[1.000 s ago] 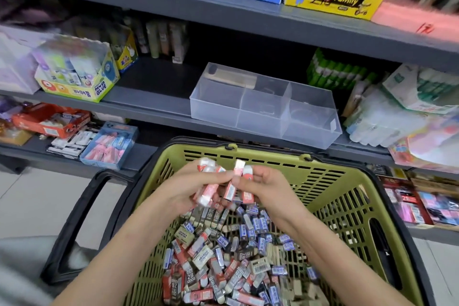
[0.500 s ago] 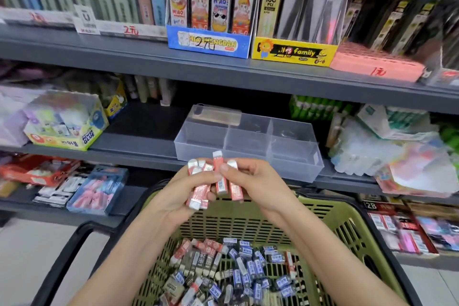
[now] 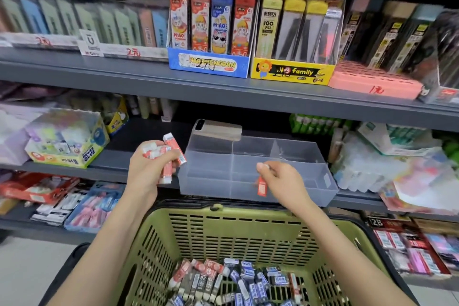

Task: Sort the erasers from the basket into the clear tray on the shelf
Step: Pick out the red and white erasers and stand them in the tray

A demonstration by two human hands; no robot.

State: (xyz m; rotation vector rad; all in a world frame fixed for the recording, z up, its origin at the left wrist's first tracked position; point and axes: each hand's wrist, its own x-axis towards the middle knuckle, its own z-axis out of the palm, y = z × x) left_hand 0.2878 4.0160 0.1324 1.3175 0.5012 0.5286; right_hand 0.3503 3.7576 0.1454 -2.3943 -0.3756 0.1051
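A green basket (image 3: 238, 221) sits low in front of me, with several erasers (image 3: 233, 281) in red, blue and dark sleeves piled inside. The clear tray (image 3: 293, 189), split into compartments, stands on the middle shelf just above the basket's far rim. My left hand (image 3: 149, 169) grips a bunch of red-sleeved erasers (image 3: 171, 154) just left of the tray. My right hand (image 3: 283, 181) pinches one red-sleeved eraser (image 3: 262, 186), which hangs down in front of the tray's front wall.
A phone (image 3: 217, 129) lies on the tray's back edge. A glue box (image 3: 67, 139) stands on the shelf to the left, plastic-wrapped packs (image 3: 387, 164) to the right. Boxes of stationery (image 3: 211, 32) fill the upper shelf. More eraser packs (image 3: 82, 204) lie on the lower shelf.
My hands have parted and risen to the tray. The left keeps the bunch of red erasers, the right has taken one away and carried it rightward to the tray's front.
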